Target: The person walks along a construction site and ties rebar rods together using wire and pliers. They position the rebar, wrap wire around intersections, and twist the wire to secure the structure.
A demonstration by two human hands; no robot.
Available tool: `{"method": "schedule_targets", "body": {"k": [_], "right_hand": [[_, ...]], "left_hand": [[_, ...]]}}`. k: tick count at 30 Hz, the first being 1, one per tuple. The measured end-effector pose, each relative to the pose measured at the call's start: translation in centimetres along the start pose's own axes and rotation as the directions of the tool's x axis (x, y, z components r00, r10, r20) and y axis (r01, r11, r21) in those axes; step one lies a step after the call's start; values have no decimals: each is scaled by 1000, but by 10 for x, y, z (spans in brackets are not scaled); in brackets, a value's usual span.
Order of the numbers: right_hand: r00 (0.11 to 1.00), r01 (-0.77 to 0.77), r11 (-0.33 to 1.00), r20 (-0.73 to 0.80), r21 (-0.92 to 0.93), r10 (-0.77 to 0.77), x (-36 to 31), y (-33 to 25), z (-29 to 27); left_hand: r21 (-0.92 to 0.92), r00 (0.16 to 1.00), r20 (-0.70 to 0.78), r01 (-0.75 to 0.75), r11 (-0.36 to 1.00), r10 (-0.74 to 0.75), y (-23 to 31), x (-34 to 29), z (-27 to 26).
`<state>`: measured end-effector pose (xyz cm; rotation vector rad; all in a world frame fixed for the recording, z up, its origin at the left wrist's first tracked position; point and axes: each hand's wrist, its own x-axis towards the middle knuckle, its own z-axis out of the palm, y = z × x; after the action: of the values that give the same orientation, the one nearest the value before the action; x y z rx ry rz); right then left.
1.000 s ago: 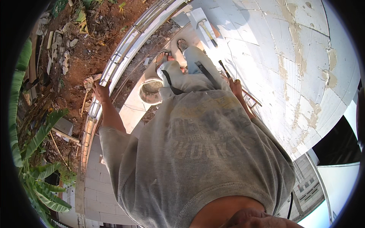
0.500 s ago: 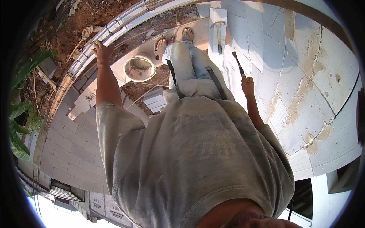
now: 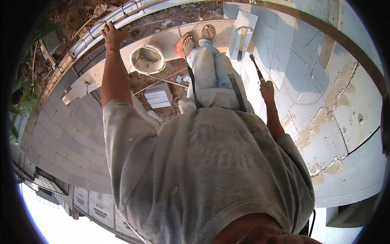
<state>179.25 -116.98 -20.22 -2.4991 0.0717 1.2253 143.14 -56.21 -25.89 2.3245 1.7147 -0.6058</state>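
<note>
My left hand (image 3: 114, 37) reaches out with its fingers apart, over or against the long pale rail (image 3: 94, 37) with metal rods at the far left. Whether it touches the rail I cannot tell. My right hand (image 3: 267, 91) is closed around a slim, dark-handled tool (image 3: 256, 70) with an orange band. One end of this tool points away from me; the rest is hidden by the hand. A hammer (image 3: 243, 40) with a pale yellow and black handle lies on a white block (image 3: 246, 21) just beyond it.
A bucket (image 3: 163, 61) with grey mortar inside stands on a plank (image 3: 126, 53) left of my legs. White blocks (image 3: 158, 95) are stacked below it. My sandalled feet (image 3: 208, 32) are on the planking. A pale block wall (image 3: 304, 69) with mortar smears curves along the right.
My view and body have shifted, and my feet have stepped to the right along the planking. My left hand's fingers are more spread. The right hand keeps its tool.
</note>
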Motion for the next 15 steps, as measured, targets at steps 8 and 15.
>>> {"method": "schedule_targets", "body": {"k": [8, 15], "right_hand": [[999, 22, 970, 29, 241, -30, 1, -20, 13], [993, -110, 983, 53, 144, 103, 2, 15, 29]], "left_hand": [[3, 991, 121, 63, 998, -63, -7, 22, 6], [-4, 997, 65, -51, 999, 51, -11, 19, 6]]}}
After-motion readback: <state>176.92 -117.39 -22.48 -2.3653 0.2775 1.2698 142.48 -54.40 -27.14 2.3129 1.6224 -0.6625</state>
